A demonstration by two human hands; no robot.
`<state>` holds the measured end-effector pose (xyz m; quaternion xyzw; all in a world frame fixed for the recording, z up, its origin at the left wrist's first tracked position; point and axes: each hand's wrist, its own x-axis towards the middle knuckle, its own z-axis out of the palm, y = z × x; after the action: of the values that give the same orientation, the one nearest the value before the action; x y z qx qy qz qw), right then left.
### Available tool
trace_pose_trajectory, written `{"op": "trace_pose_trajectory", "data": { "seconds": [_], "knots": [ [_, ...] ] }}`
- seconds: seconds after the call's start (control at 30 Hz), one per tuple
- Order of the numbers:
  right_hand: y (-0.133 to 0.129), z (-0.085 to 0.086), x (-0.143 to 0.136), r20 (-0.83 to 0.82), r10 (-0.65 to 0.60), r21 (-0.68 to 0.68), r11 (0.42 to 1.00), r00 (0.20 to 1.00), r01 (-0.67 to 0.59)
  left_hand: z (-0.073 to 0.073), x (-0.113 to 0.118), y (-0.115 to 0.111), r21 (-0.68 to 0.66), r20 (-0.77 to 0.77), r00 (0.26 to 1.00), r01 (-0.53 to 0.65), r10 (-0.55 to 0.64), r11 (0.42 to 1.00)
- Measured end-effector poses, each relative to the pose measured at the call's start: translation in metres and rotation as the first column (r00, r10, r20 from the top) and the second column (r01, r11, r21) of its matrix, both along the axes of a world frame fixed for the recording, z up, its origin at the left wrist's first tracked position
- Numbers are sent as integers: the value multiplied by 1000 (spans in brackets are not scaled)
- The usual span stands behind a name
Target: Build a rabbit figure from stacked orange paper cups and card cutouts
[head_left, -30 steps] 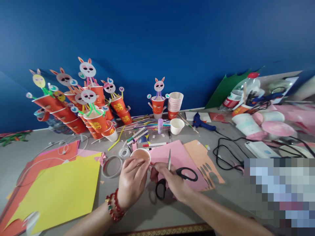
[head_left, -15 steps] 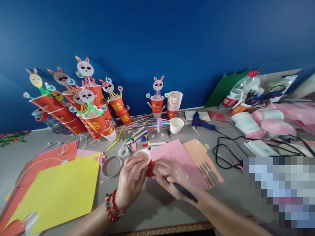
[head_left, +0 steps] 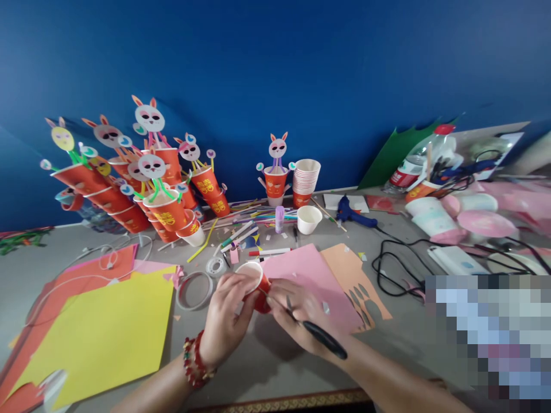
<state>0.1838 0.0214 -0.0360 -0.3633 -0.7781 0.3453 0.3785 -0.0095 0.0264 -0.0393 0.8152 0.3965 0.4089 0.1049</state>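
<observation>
A red paper cup (head_left: 264,299) with a white rim tilts in front of me, its open mouth facing up and left. My left hand (head_left: 230,304) is closed around its near side, fingers over the rim. Against the cup's right side, my right hand (head_left: 297,312) grips a slim metal tool with a black handle (head_left: 325,339); the handle sticks out toward my wrist. The metal part runs to the cup wall, but its tip and exact kind are hard to make out. Under and beyond my right hand lies pink paper (head_left: 301,261).
Rabbit-faced cup figures (head_left: 166,215) crowd the back left. Cups are stacked (head_left: 306,178) by the wall. A white cup (head_left: 309,219), a blue glue gun (head_left: 355,215) and black cable (head_left: 387,264) lie right of centre. Yellow paper (head_left: 116,332) and a tape roll (head_left: 194,291) are left.
The cup has turned and sits slightly lower, showing more of its red side. The tool's metal part now stands out more beside my right fingers. Both hands keep their hold.
</observation>
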Motion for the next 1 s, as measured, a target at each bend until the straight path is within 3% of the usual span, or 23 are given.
{"op": "trace_pose_trajectory", "data": {
  "seconds": [0.1,0.23,0.37,0.53,0.73,1.0],
  "knots": [
    [0,7,5,34,-17,18,1000,999,17,2,-1,0,-163,94,995,53,-38,985],
    [-1,10,5,34,-19,19,1000,999,18,3,-2,0,-205,156,983,133,-101,970],
    [-2,8,4,51,-22,-1,1000,998,22,0,-3,-1,-275,198,978,112,-58,955],
    [-1,5,5,36,-13,-17,1000,999,14,-6,-2,-4,-448,340,940,161,1,879],
    [-1,4,5,58,-27,-13,1000,998,27,-8,-3,-2,-410,311,950,120,15,904],
    [1,1,5,82,-1,-20,1000,997,3,-7,-1,1,-447,306,952,142,2,883]
  ]
}}
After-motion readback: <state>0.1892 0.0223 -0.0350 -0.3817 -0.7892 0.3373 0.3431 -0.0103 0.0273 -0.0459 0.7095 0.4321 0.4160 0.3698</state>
